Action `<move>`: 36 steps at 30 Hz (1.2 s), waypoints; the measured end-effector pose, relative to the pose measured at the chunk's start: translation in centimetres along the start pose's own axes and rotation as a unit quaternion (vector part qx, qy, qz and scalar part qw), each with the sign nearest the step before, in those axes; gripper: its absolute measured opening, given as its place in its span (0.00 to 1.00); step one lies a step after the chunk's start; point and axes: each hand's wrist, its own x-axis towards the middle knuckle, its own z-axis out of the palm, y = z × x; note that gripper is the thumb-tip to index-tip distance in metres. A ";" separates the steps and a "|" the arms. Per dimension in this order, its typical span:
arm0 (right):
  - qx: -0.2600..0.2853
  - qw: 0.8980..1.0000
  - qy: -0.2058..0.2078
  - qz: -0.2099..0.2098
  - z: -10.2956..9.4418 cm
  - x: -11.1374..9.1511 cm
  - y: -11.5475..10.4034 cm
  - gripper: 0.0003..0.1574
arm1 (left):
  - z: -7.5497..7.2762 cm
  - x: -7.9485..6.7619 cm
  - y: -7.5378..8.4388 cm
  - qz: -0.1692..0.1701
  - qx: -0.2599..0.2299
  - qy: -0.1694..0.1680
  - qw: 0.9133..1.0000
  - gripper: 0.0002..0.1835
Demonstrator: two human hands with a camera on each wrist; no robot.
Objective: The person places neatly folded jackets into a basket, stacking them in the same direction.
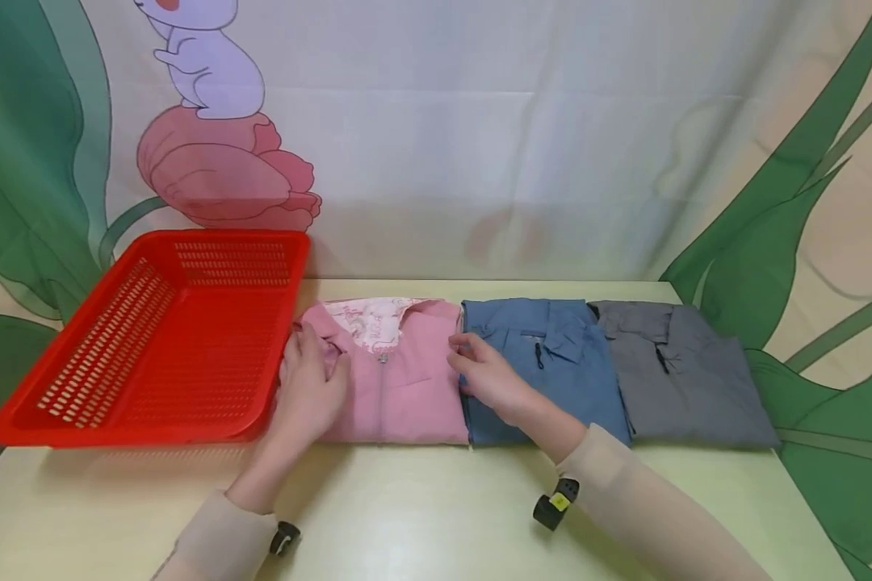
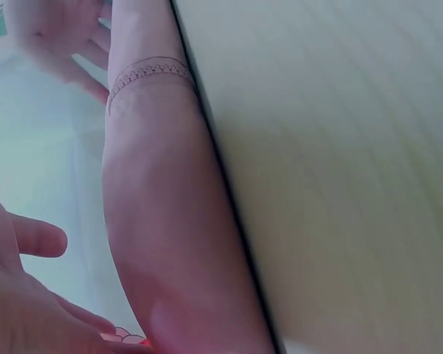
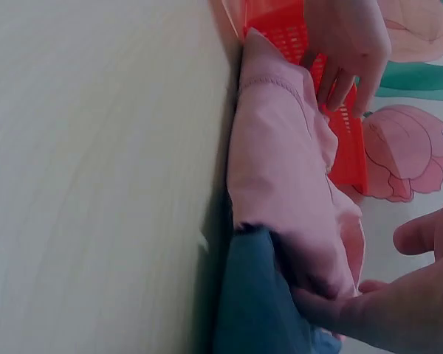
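Standing beside the pink garment [image 1: 417, 395] under left fingers [image 1: 309, 345]: red basket [image 1: 211, 339].

Pink jacket [image 1: 414, 395], folded into a flat rectangle; zip [image 1: 381, 403] running down the front, pull [image 1: 383, 357] near the neck; printed lining [image 1: 373, 319] exposed; lies on table [image 1: 407, 508] between red basket [image 1: 211, 355] and blue garment [image 1: 581, 395].

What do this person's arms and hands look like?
The left hand and right hand are ungloved. The left sleeve and right sleeve are light beige. A black device shows beside the left sleeve; a second device, beside the right one, has a yellow patch.
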 end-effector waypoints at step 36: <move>-0.075 0.995 0.059 0.040 -0.7 1.7 0.3 0.45 | 0.0 1.2 -0.8 -0.083 -0.088 -0.053 0.991 0.43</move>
